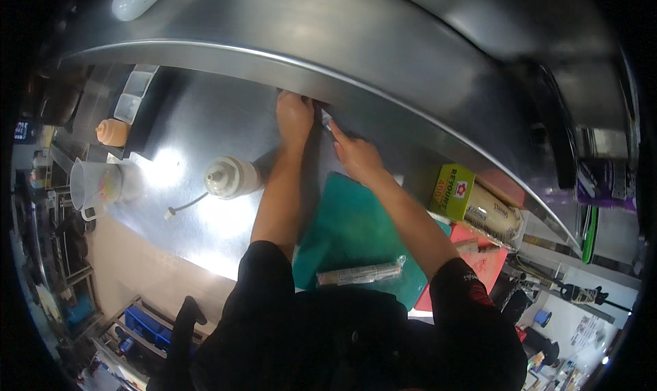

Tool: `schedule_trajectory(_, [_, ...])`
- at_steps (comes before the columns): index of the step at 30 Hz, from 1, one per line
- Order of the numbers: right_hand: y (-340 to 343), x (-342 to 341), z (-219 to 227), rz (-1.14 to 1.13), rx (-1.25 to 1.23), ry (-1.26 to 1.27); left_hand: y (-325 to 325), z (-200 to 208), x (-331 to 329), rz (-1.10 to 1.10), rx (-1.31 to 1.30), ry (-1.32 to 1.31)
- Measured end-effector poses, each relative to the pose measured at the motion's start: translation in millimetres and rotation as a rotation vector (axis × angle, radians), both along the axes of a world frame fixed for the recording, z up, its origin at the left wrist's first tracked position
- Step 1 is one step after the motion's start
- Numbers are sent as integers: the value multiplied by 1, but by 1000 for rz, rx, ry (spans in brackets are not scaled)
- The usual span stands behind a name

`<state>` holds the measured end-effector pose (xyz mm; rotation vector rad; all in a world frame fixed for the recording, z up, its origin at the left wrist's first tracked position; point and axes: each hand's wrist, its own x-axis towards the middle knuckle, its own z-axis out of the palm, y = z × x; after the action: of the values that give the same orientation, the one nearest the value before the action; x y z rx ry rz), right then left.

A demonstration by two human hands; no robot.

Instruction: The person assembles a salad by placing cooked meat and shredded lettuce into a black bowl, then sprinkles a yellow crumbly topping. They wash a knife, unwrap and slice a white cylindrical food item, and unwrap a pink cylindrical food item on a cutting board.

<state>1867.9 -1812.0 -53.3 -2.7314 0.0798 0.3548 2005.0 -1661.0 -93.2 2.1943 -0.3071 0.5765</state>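
While both arms stretch toward the steel shelf, left hand is kinda curled, fingertips hidden, can't tell what it's got | right hand has index out at some small shiny thing by the shelf's edge, can't tell if it's gripped | green board nearer on the worktop, wrapped pack on top

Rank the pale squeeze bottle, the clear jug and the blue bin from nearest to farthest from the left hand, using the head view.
From the left hand:
1. Pale squeeze bottle, to its left.
2. Clear jug, farther left.
3. Blue bin, toward the picture's lower left.
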Motion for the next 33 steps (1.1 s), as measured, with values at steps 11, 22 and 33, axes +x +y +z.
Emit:
schedule_trajectory(11, [-83, -328, 106, -742, 1055, 113, 45, 97, -195, -556, 243, 224])
schedule_trajectory(22, [16, -409, 81, -233, 569, -39, 73, 86, -433, -466, 163, 316])
schedule_trajectory(33, [24, -383, 61, 3, 405, -50, 54, 56, -448, -378, 47, 91])
